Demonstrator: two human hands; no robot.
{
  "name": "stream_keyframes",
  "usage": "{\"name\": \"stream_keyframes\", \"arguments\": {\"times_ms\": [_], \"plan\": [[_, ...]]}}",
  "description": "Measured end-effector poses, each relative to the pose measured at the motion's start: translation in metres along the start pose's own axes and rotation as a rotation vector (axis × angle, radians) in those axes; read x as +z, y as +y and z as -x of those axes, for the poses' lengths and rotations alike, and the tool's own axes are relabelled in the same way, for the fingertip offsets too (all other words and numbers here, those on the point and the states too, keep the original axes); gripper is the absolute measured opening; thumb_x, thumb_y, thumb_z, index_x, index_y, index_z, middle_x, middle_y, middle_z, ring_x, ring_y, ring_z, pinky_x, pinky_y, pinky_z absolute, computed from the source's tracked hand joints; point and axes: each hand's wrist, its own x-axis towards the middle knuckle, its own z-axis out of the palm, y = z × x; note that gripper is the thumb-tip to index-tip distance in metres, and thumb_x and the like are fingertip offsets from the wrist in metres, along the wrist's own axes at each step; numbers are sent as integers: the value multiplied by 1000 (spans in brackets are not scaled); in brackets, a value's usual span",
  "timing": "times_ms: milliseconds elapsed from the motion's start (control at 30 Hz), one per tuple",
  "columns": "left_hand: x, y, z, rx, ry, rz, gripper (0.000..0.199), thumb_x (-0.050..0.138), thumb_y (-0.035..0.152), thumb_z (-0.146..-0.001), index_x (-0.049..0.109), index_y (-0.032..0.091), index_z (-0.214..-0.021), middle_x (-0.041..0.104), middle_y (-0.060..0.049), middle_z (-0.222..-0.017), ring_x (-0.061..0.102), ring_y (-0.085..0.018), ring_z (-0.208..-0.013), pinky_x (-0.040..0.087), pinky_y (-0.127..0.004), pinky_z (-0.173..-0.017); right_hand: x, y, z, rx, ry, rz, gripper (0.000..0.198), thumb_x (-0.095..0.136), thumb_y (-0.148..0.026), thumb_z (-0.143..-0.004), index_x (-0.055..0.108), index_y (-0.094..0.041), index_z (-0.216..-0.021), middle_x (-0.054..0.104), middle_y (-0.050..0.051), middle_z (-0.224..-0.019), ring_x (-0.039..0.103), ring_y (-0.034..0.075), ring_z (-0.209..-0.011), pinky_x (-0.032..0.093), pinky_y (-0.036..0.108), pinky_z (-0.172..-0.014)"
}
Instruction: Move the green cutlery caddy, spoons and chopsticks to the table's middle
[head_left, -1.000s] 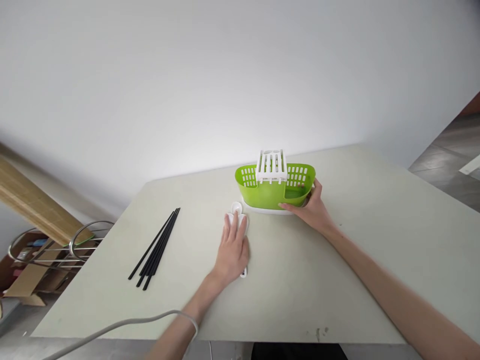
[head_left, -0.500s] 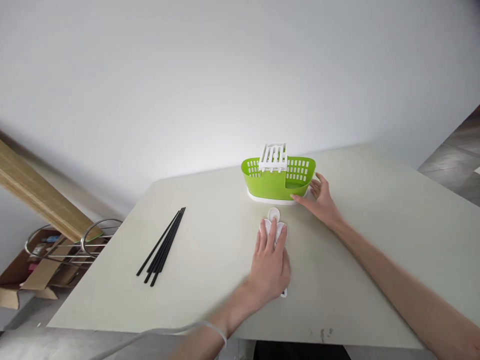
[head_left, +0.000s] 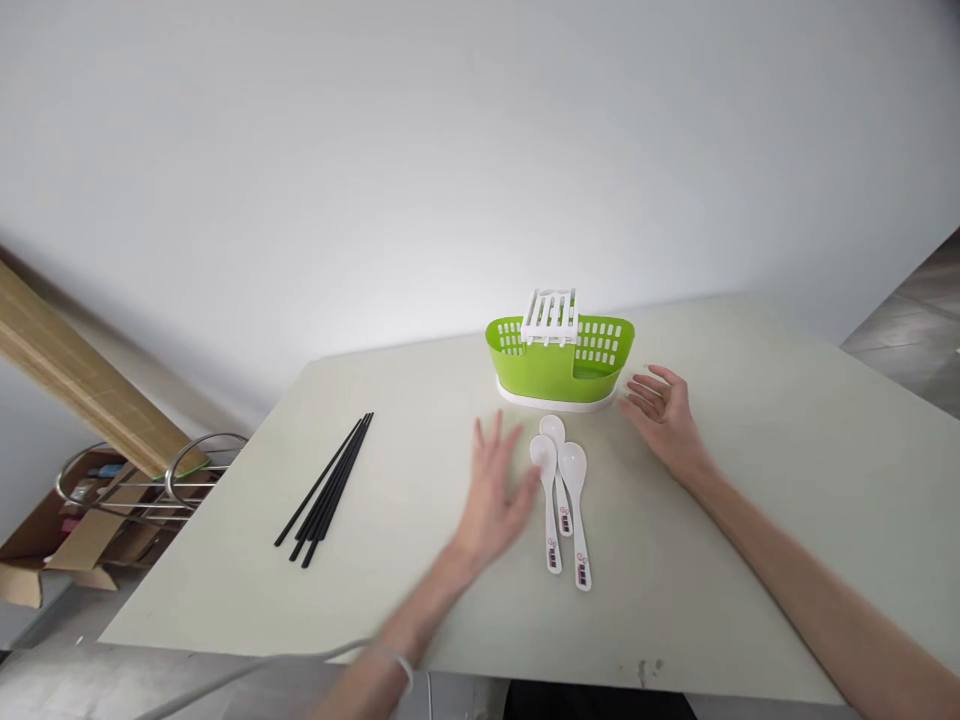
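Note:
Three white spoons (head_left: 574,480) lie close together on the table, bowls toward the wall and printed handles toward me. My left hand (head_left: 491,500), a little smeared by motion, is just left of them with its fingers spread and nothing held. Beyond the spoons stands a green basket (head_left: 536,370) with slotted sides, a white base and a white slatted piece (head_left: 551,316) across its top. My right hand (head_left: 666,420) hovers right of the basket, apart from it, fingers loosely curved and empty. Several black chopsticks (head_left: 330,490) lie in a loose bundle on the left.
The pale table (head_left: 420,600) meets the white wall at the back. A grey cable (head_left: 300,657) runs to my left wrist. Left of the table are a metal rack (head_left: 180,490), an open cardboard box (head_left: 82,550) and a long brown board (head_left: 90,375).
My left hand has come off the spoons and moved left, uncovering them. My right hand has let go of the basket's right end and drawn slightly right.

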Motion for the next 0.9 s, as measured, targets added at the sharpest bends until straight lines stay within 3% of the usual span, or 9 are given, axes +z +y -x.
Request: {"name": "stream_keyframes", "arguments": {"times_ms": [133,200,333,433,533,633,767,900], "plan": [[-72,-64,-3,-104,146,-231,54,44,51,-106,45,24,-152,29,-12,-172,8,-33,-163,22,-65,-128,-2,5,0,-11,12,27,63,78,-50,-84,46,-32,-136,57,10,-139,60,28,-132,48,53,-116],[-112,-99,1,-139,146,-354,61,46,57,-103,45,21,-152,34,-15,-169,11,-36,-162,22,-66,-127,-2,8,0,-6,16,39,58,77,-49,-85,49,-31,-133,58,10,-138,61,29,-132,49,53,-115],[-185,-163,17,-174,-44,-451,82,53,68,-96,33,22,-161,25,-13,-173,14,-37,-162,23,-61,-127,-3,11,-1,9,13,55,52,75,-46,-87,50,-31,-130,59,10,-139,62,29,-131,51,53,-114],[-215,-198,32,-247,-126,-491,90,52,71,-94,25,23,-166,22,-11,-174,15,-35,-162,22,-57,-128,-2,10,-2,1,12,50,52,74,-45,-88,49,-31,-131,59,11,-138,63,29,-130,51,53,-113],[-216,-218,42,-296,-199,-491,84,37,69,-100,22,21,-168,24,-10,-174,18,-34,-161,20,-56,-129,-2,10,-1,-12,8,57,53,73,-45,-88,48,-31,-133,59,10,-139,63,29,-129,53,53,-111],[-200,-220,46,-300,-212,-502,74,24,63,-105,20,24,-169,25,-6,-173,15,-32,-162,16,-58,-129,-1,10,-1,-12,-5,74,54,73,-44,-88,48,-31,-134,59,10,-140,64,28,-127,54,51,-110],[-172,-203,44,-258,-202,-507,70,23,58,-107,18,26,-169,26,-5,-173,16,-31,-162,18,-59,-129,0,4,1,-8,14,113,52,73,-42,-87,50,-30,-132,61,10,-138,67,28,-121,57,51,-105],[-133,-172,42,-251,-169,-516,68,20,54,-108,19,24,-169,26,-5,-173,13,-30,-162,15,-58,-130,2,-14,10,-31,129,252,32,69,-41,-89,60,-29,-117,69,9,-125,70,30,-109,60,49,-90]]}}
